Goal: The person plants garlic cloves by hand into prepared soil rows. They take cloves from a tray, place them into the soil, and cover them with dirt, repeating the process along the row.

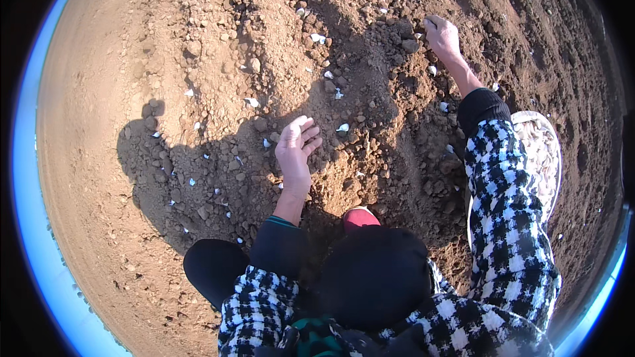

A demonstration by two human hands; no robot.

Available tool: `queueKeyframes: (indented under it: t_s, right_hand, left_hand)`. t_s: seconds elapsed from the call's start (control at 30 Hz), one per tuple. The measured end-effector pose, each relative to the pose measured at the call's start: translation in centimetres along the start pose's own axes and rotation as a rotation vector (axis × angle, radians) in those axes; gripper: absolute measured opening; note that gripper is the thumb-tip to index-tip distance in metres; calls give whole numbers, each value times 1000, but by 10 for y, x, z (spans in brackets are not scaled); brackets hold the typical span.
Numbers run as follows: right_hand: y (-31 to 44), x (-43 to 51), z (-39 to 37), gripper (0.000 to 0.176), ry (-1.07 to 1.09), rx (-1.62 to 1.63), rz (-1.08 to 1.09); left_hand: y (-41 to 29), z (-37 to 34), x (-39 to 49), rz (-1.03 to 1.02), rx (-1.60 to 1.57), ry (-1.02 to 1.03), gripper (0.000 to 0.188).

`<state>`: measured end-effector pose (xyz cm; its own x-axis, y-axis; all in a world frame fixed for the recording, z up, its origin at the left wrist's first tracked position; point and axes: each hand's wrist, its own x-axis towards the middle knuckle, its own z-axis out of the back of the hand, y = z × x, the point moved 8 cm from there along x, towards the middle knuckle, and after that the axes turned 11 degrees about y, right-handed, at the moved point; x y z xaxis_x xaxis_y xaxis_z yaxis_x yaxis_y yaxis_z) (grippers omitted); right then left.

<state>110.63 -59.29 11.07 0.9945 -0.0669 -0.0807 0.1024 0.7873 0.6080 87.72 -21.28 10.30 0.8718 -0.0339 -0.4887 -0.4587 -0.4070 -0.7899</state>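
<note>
My left hand (pixel 296 151) hovers over the shaded soil with fingers slightly apart and nothing visible in it. Pale garlic cloves lie around it, among them one clove (pixel 342 128) to its right and another clove (pixel 267 143) to its left. My right hand (pixel 441 37) reaches far forward, its fingers curled down at the soil. Whether they grip anything is hidden. Right beside those fingertips sits a small pale clove (pixel 418 35). Below that hand, a white container (pixel 559 158) full of cloves is partly covered by my right sleeve.
Loose, cloddy soil (pixel 124 267) stretches all around, with shallow furrows running away from me. More cloves (pixel 317 38) are scattered along them. A larger clod (pixel 410 46) lies left of my right hand. My bent knees (pixel 374 277) and a red shoe (pixel 360 218) are close below.
</note>
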Motion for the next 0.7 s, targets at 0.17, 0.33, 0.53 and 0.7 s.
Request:
queueKeyframes:
  t_s: [0.17, 0.33, 0.53, 0.7]
  right_hand:
    - [25, -74, -21, 47, -169, 86, 18]
    - [60, -97, -84, 87, -158, -104, 109]
    - [99, -57, -132, 99, -49, -104, 210]
    - [87, -13, -135, 93, 112, 77, 291]
  left_hand:
    - [-29, 51, 14, -289, 399, -166, 46]
    - [-8, 22, 66, -259, 723, -1, 90]
    - [-23, -45, 126, -240, 640, 121, 96]
    - [-83, 3, 131, -446, 865, -145, 93]
